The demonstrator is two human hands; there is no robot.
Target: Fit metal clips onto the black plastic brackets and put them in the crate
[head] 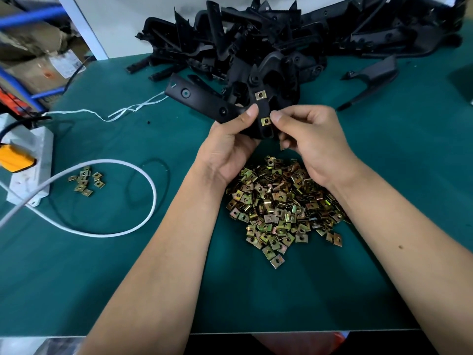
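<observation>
Table [76,278]: green mat fills my view.
Bracket pile [281,34]: upper centre.
Clip heap [279,208]: lower centre, under my wrists.
Held bracket [204,101]: centre; two clips fitted.
Left hand [230,147]: I grip the bracket.
Right hand [307,139]: fingertips pinch its lower clip [266,121].

I see both hands raised over the green mat [76,278], holding one black bracket [204,103] between them. My left hand [230,144] grips it from below, thumb lying on its face; my right hand [307,139] pinches at the lower clip [265,121] — a second clip [260,95] sits higher on the same arm. Under my wrists lies the clip pile [279,206]. A heap of brackets [294,34] fills the far side. At the left — a few loose clips [85,180], a white cable [143,185] and a power strip [30,165].
</observation>
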